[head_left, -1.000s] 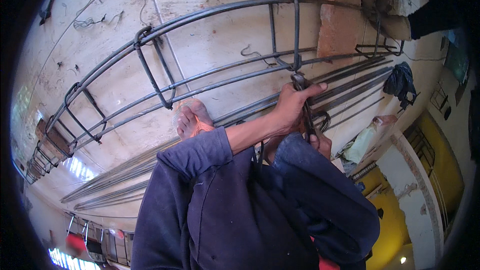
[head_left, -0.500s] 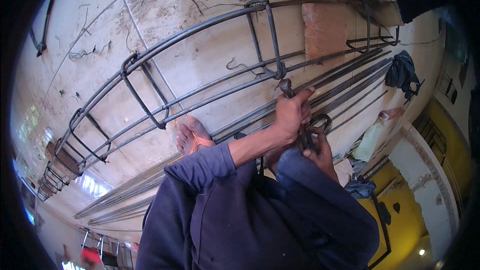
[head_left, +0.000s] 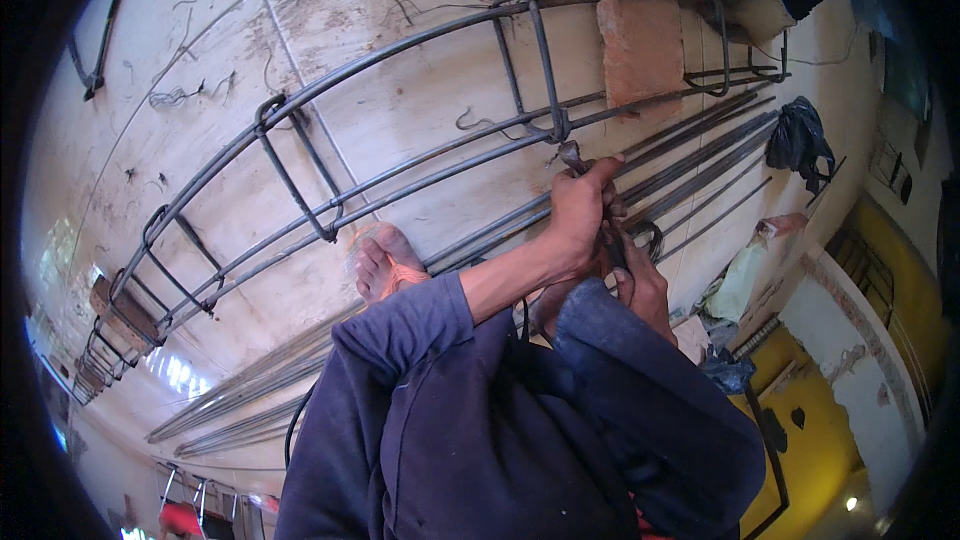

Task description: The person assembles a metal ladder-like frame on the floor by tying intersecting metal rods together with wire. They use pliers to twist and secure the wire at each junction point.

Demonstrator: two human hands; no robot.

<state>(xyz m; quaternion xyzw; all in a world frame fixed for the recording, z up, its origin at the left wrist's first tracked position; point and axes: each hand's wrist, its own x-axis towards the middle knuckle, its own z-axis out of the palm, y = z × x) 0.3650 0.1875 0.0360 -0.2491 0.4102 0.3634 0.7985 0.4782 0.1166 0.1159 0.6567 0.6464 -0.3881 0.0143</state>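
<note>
A long rebar cage (head_left: 400, 175) with bent-rod stirrups lies across the tiled floor in front of me. My left hand (head_left: 583, 208) is closed around end-cutting pincers (head_left: 570, 153). Their jaws are at the lower corner of a stirrup (head_left: 548, 70), where it meets a long bar; whether they grip wire there I cannot make out. My right hand (head_left: 645, 285) is closed at the handle end of the pincers, lower down, its fingers partly hidden.
Loose steel rods (head_left: 690, 165) lie under and beyond my hands. An orange brick (head_left: 640, 45) sits beneath the cage's far end, near another person's hand (head_left: 745, 10). A black plastic bag (head_left: 800, 140) rests at right. My foot (head_left: 385, 260) is beside the cage; wire scraps lie on the floor.
My two hands and the pincers have shifted slightly, with the jaws still at the same stirrup corner. The other person's hand has moved a little at the cage's far end.
</note>
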